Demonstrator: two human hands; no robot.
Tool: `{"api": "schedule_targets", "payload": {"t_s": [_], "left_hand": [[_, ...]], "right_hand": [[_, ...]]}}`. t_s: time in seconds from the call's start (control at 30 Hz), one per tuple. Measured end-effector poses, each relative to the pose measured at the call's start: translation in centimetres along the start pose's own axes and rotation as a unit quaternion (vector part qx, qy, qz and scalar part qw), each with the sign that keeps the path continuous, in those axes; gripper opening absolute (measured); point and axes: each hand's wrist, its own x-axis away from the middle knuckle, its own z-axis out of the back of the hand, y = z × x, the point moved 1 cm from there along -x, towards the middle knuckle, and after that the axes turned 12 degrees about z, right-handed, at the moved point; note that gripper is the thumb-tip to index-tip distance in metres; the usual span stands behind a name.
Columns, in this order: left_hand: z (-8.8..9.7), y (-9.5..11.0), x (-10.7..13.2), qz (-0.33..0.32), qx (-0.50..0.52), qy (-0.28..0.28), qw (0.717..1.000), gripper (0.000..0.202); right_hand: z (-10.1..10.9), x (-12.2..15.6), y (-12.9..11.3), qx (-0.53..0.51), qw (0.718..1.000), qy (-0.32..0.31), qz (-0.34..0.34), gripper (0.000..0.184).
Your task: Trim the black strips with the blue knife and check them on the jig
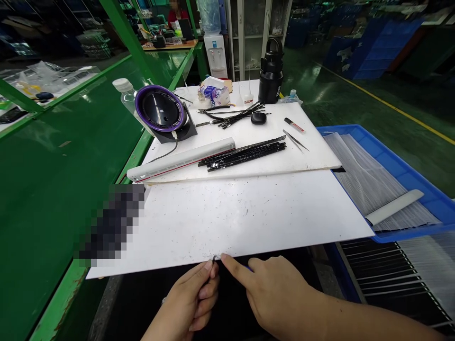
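At the near edge of the white board, my left hand pinches a small black strip between thumb and fingertips. Only the strip's short end shows; the rest is hidden in the fingers. Close by on the right, my right hand stretches its index finger to the board's edge, the tip a little apart from the strip. Its other fingers are bent and partly hidden, and I see nothing in them. Tiny dark specks lie on the board around both fingertips.
On a raised white foam sheet lie a long white housing, black strips, tweezers and cutting pliers. A round purple-rimmed fan and a black bottle stand behind. A blue tray is at right.
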Motion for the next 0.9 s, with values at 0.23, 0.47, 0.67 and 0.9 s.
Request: {"api": "schedule_targets", "payload": {"t_s": [0.23,0.47,0.67,0.9], "left_hand": [[0.57,0.05,-0.27,0.010,0.021,-0.014,1.000,0.031],[0.45,0.02,-0.09,0.004,0.009,-0.009,1.000,0.032],[0.53,-0.04,-0.32,0.001,0.011,-0.012,1.000,0.032],[0.26,-0.24,0.36,-0.006,-0.002,0.006,1.000,0.033]], "right_hand": [[-0.33,0.44,0.37,-0.068,0.997,0.043,0.006,0.064],[-0.07,0.27,0.09,-0.072,0.997,0.033,0.006,0.066],[0.10,-0.23,-0.27,-0.010,1.000,-0.009,-0.007,0.073],[-0.27,0.56,0.17,-0.059,0.998,0.033,0.007,0.070]]}}
